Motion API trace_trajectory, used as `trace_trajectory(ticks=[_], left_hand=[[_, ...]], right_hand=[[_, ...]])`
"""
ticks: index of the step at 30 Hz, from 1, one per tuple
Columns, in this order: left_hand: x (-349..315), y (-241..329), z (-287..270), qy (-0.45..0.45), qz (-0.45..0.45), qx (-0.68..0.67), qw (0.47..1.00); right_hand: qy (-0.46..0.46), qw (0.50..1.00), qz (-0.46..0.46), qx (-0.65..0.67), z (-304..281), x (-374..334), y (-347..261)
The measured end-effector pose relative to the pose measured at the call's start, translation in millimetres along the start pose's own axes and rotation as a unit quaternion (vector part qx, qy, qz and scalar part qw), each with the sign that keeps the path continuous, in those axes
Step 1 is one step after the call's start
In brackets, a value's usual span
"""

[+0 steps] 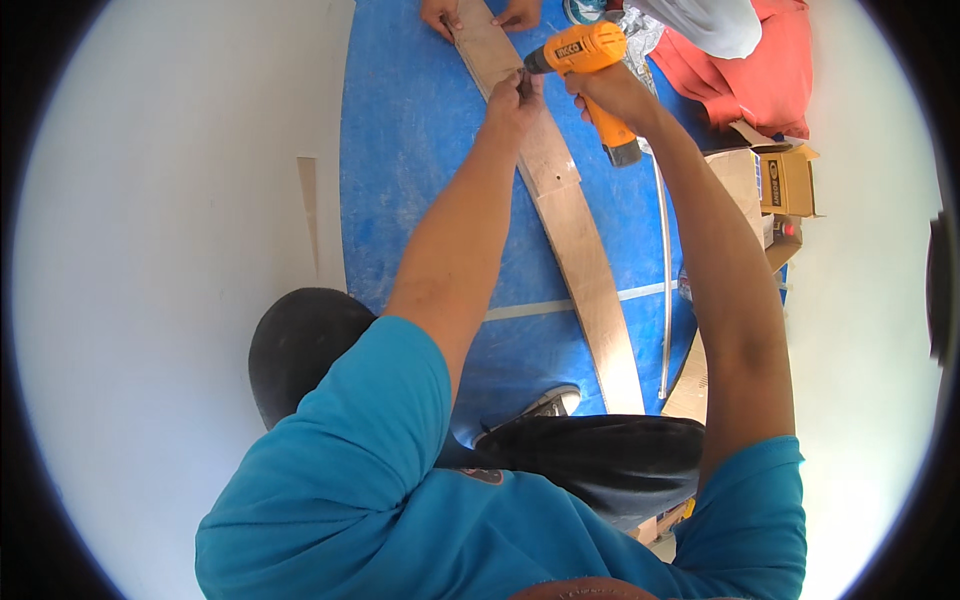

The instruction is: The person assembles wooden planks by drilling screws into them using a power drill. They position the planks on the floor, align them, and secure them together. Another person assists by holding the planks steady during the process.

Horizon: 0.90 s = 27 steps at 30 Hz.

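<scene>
On my feed, another person's hands [441, 15] press the far end of the strip and a cardboard box [787, 182] sits off to the right. My right hand's [612, 95] fingers wrap the orange drill's [590, 48] grip; my left hand's [515, 100] bunch at its nose, though I can't tell whether they pinch anything. The pale wooden strip [548, 155] lies lengthwise across the blue floor [410, 180], its pieces overlapping near a small dark hole.

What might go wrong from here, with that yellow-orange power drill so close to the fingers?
1. The left hand is right by the nose of the yellow-orange power drill in the right hand; a slip could hurt its fingers.
2. A co-worker's hands are at the far end of the long brown wooden strip, so a skid or sudden twist might catch them.
</scene>
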<state>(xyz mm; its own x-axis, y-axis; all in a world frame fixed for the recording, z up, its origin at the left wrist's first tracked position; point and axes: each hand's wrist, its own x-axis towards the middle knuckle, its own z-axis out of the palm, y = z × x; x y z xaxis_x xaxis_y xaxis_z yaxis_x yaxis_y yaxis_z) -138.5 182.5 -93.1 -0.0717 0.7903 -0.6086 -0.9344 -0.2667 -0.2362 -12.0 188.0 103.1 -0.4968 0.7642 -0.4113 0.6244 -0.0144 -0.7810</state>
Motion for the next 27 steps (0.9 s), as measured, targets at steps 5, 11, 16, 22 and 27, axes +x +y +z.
trace_trajectory(ticks=[5,11,16,22,27], left_hand=[[27,16,22,-0.004,0.024,0.003,1.0],[64,37,46,0.002,0.01,-0.011,1.0],[76,45,49,0.01,0.008,-0.028,1.0],[94,46,27,0.005,0.014,-0.025,1.0],[81,74,6,0.031,0.232,0.361,0.903]], right_hand=[[-0.02,0.999,-0.007,-0.036,2,50,-16],[-0.005,0.999,-0.003,-0.042,4,92,-32],[-0.019,0.999,0.018,-0.035,10,110,-38],[-0.041,0.994,0.086,-0.061,7,122,-43],[-0.063,0.99,0.089,-0.093,0,135,-52]])
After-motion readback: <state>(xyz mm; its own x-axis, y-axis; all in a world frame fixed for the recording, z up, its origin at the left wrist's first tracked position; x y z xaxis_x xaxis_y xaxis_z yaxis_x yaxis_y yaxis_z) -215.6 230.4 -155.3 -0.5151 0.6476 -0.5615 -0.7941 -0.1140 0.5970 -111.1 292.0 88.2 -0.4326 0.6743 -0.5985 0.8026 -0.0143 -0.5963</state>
